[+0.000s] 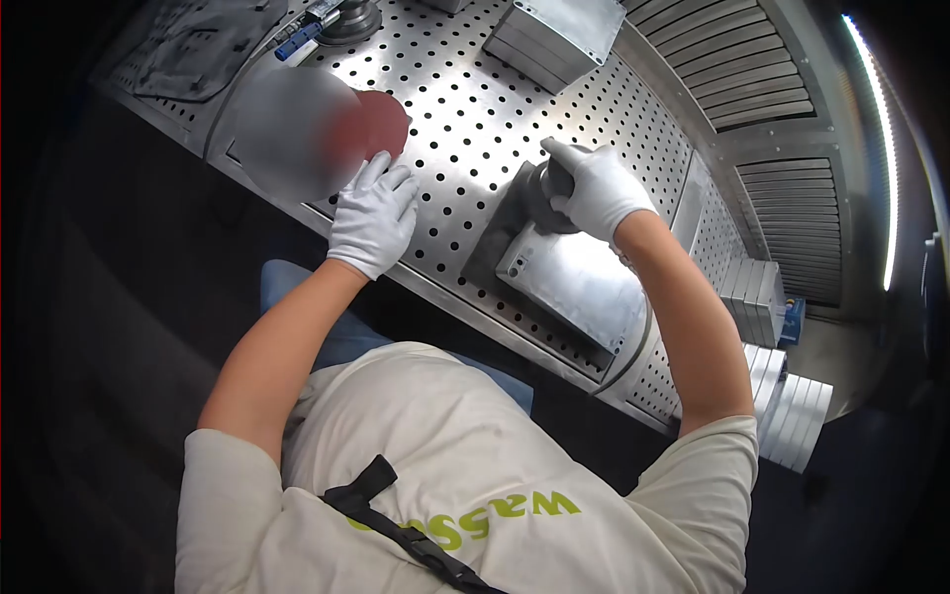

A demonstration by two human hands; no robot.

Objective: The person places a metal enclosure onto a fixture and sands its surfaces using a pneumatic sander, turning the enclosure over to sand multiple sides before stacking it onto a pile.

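Observation:
My left hand, in a white glove, lies with its fingers stretched out. Its fingertips touch the lower edge of a red sanding disc; a blurred grey round patch hides the disc's left part. My right hand, also gloved, is wrapped round a dark grey sander, though its fingers cover much of the tool. Just below the sander, a flat silver metal box rests on a dark pad.
The perforated metal worktable carries a larger metal box at the back. A second round tool with a blue hose fitting stands at upper left. Stacked metal parts are at right, below slatted vents.

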